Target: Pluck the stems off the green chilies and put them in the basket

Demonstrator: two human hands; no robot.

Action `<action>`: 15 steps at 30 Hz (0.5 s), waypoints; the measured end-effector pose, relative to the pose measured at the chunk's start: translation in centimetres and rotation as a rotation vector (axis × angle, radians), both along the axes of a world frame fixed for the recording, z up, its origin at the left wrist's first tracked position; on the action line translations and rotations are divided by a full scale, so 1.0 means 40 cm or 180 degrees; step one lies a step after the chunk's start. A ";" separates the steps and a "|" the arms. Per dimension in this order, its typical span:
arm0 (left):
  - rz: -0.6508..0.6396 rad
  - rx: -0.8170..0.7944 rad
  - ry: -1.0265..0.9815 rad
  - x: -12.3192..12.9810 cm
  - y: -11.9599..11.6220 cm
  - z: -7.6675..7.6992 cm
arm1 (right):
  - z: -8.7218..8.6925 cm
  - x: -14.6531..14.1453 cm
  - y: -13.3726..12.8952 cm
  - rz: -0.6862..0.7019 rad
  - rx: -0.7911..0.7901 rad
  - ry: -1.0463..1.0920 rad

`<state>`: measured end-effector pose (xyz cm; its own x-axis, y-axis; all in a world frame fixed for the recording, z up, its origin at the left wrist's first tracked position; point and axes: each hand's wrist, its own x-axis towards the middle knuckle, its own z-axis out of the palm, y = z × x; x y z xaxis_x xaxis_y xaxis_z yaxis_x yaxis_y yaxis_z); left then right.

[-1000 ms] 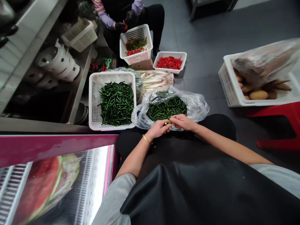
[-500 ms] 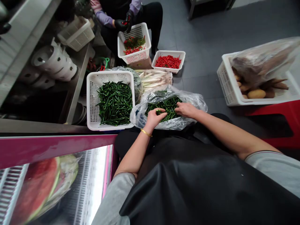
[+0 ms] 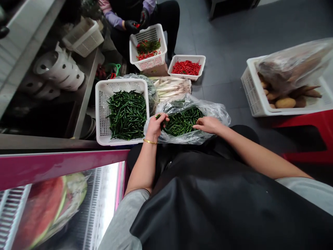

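Now the left hand (image 3: 156, 126) is closed on green chillies (image 3: 157, 117), over the left edge of the bag (image 3: 218, 111), near the right edge of the white basket (image 3: 103, 116). The right hand (image 3: 206, 125) is at the bag's right side, fingertips beside the loose pile (image 3: 183, 122) mid-bag; whether they pinch anything, I cannot tell. Another heap (image 3: 127, 114) reaches the basket's right edge.

Kitchen, commercial-looking: grey metal shelving (image 3: 32, 38) is bearing off-white plastic basket (image 3: 87, 41); white perforated rectangular basket (image 3: 102, 111) is holding slender green chillies (image 3: 127, 116); lit, magenta-framed cabinet (image 3: 52, 166) is displaying cut red watermelon (image 3: 43, 205).
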<state>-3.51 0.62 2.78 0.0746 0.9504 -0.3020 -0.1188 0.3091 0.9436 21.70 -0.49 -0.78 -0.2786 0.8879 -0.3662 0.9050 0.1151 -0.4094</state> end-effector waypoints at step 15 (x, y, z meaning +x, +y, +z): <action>-0.0295 -0.0866 0.0049 0.136 -0.055 -0.118 | 0.001 -0.105 -0.027 -0.0102 0.0114 -0.0319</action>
<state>1.95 -1.56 -1.94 0.1508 0.8236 -0.5468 -0.0644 0.5601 0.8259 17.49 -1.56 -0.74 -0.2134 0.9088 -0.3586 0.9447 0.0984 -0.3128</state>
